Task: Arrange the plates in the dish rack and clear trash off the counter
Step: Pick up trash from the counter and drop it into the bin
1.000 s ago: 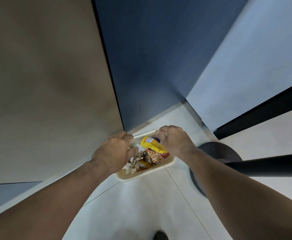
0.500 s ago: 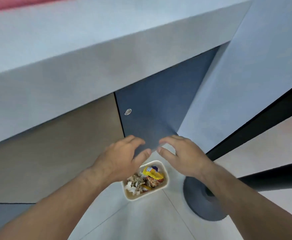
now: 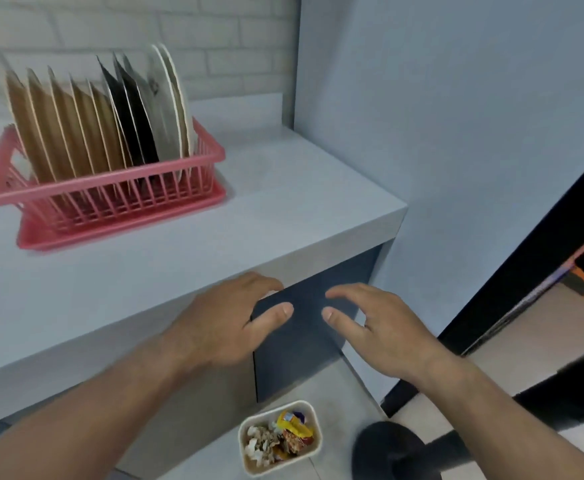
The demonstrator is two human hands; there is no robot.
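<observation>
The grey counter [image 3: 283,202] runs from the left across to the pale blue wall [image 3: 456,133], with a dark blue cabinet door [image 3: 297,362] below its right end. Towards the back left of the counter stands a pink rack [image 3: 117,188] on a matching tray. The plates [image 3: 93,112] are in it, on edge in a close row: brown ones on the left, two black in the middle, white ones on the right. They look blurred.

The person's arms reach forward in front of the counter's edge. The left hand [image 3: 224,327] is empty, its fingers loosely bent and its thumb out. It hangs before the counter's front face and the top of the cabinet door. The right hand [image 3: 380,327] is also empty, with its fingers spread and relaxed, beside the left but not touching it.

On the floor below the hands, close to the cabinet, sits a small cream bin [image 3: 317,445]. It holds the trash [image 3: 280,439]: a yellow wrapper and crumpled scraps. A black round base [image 3: 387,448] stands just to its right.
</observation>
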